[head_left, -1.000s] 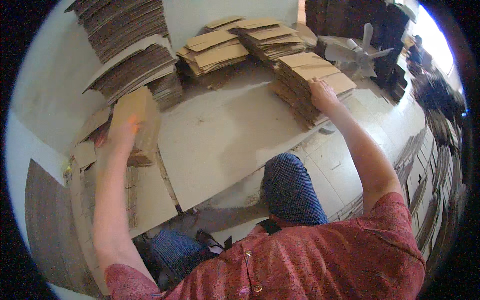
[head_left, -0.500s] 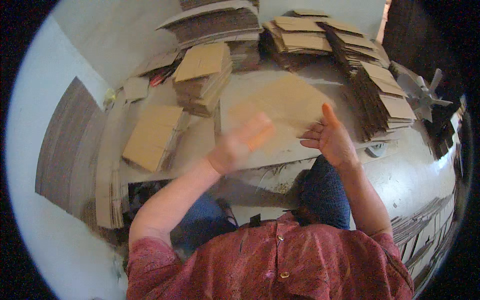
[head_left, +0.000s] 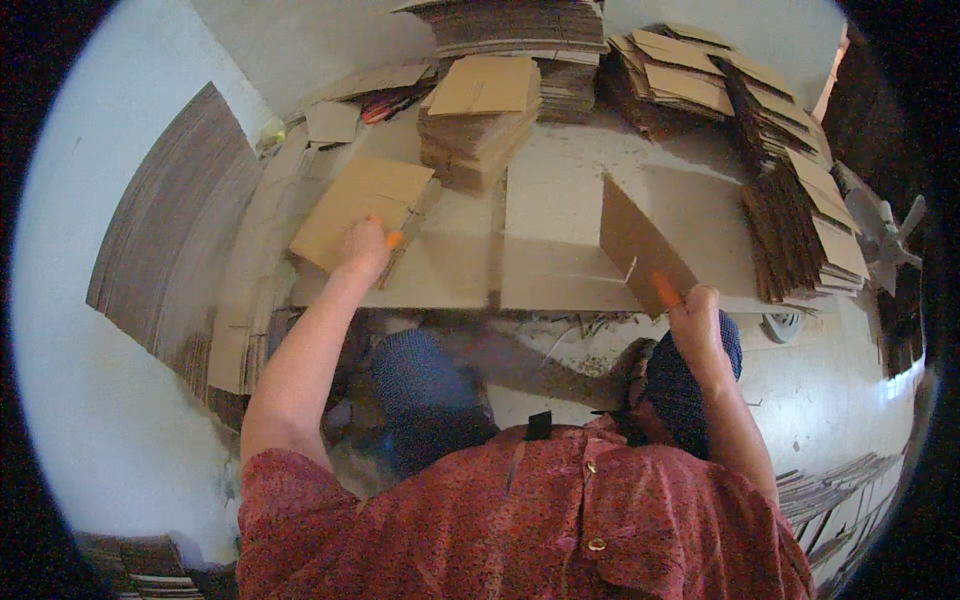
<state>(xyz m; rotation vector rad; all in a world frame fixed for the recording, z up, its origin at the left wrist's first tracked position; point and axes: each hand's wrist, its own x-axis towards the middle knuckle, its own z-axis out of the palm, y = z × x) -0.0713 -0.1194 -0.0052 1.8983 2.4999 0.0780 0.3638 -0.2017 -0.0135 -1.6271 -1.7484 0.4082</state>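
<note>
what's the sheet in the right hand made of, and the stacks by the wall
The sheet in the right hand looks like plain brown cardboard: matte, stiff, with a cut slot. The stacks look the same; their edges show many thin layers, probably corrugated board.

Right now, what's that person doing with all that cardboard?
A person in a red patterned shirt sits over a pale work board surrounded by stacks of flat cardboard. The right hand holds one brown cardboard sheet up by its lower corner, tilted above the board. The left hand rests on another flat cardboard piece lying at the board's left side. A neat pile of cut cardboard stands just behind, and more fanned stacks line the right side.
</note>
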